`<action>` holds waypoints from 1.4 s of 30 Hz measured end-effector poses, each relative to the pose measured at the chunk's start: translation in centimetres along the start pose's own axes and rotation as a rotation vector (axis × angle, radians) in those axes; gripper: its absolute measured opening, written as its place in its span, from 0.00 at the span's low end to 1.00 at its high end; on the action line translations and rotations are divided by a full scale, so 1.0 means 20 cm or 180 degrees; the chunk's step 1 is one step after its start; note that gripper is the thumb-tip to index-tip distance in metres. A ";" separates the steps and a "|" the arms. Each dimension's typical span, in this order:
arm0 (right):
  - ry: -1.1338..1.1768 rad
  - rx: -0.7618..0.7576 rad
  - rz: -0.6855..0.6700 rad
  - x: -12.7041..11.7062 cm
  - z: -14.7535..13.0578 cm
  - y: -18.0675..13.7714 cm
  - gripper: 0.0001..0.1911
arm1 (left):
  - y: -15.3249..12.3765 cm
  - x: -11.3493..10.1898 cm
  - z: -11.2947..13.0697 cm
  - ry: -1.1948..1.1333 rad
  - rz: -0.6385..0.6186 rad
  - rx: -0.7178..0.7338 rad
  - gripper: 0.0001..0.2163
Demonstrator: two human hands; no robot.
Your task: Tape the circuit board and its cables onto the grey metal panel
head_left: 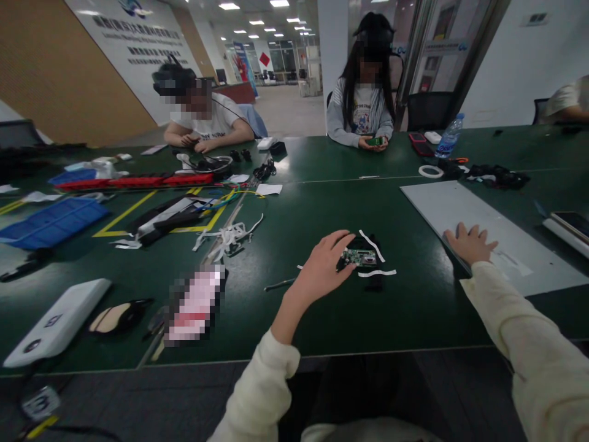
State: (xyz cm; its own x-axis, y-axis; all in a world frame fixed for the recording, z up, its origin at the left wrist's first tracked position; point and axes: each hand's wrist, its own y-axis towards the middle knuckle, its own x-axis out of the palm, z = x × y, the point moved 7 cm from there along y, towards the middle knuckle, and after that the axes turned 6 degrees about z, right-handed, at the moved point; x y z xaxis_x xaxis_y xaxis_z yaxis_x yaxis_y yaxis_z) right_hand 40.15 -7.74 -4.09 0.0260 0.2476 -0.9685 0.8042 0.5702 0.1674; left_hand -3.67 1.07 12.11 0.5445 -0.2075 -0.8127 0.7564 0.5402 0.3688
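Note:
My left hand (322, 267) reaches over the dark green table (322, 319), fingers spread, its fingertips at a small green circuit board (361, 256) that lies on a black piece. White tape strips (375, 245) lie around the board. My right hand (469, 244) rests flat, fingers apart, on the near corner of a large grey sheet (488, 230). Both sleeves are cream-coloured. Neither hand holds anything.
A white box (55, 322) and a phone (196, 304) lie near left. Cables, white strips and blue trays (50, 221) clutter the left side. Two people sit across the table; a water bottle (448, 136) and a tape roll (431, 171) stand at far right.

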 end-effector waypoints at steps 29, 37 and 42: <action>-0.0056 0.0050 -0.0039 -0.05 -0.05 -0.03 0.37 | 0.09 0.28 -0.47 -0.0743 -0.1048 -0.0353 0.44; -0.0020 -0.0020 -0.0017 -0.03 -0.04 -0.02 0.36 | 0.09 0.28 -0.47 -0.0806 -0.0987 -0.0271 0.43; -0.0070 0.0001 0.0012 -0.03 -0.04 -0.03 0.35 | 0.10 0.28 -0.47 -0.0838 -0.0927 -0.0224 0.42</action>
State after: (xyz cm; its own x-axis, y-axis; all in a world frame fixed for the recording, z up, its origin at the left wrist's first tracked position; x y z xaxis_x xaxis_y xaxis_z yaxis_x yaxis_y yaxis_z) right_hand 39.18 -7.71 -3.41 0.0421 0.2323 -0.9717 0.8043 0.5692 0.1709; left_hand -2.56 8.61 4.02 0.3921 -0.5573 -0.7319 0.8712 0.4805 0.1009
